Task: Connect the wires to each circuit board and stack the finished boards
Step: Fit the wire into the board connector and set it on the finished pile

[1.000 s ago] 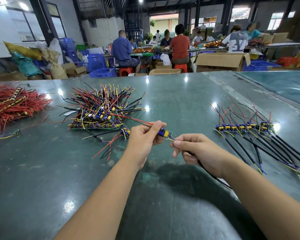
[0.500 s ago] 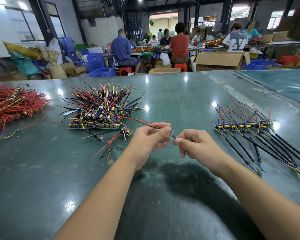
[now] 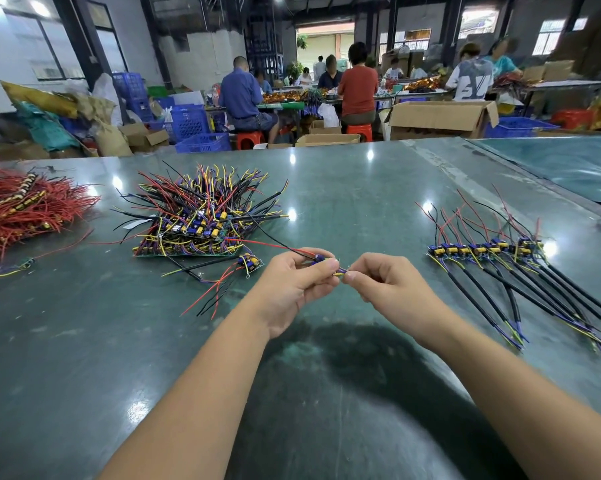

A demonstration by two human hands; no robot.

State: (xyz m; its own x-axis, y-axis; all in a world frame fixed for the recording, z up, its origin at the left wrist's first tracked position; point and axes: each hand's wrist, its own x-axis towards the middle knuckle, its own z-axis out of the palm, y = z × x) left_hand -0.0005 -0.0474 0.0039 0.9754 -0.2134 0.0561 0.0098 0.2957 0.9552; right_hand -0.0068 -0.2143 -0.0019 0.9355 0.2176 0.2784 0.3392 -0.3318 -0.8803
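While left hand [image 3: 293, 285] grips board [image 3: 318, 260], right hand [image 3: 389, 284] pinches wires [image 3: 340, 270]

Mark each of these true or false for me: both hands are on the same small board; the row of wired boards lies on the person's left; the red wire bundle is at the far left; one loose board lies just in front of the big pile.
1. Both hands hold the same small board. True: the left hand grips the board and the right hand pinches its wires.
2. The row of wired boards lies on the person's left. False: it lies on the right.
3. The red wire bundle is at the far left. True.
4. A loose board lies just in front of the big pile. True.
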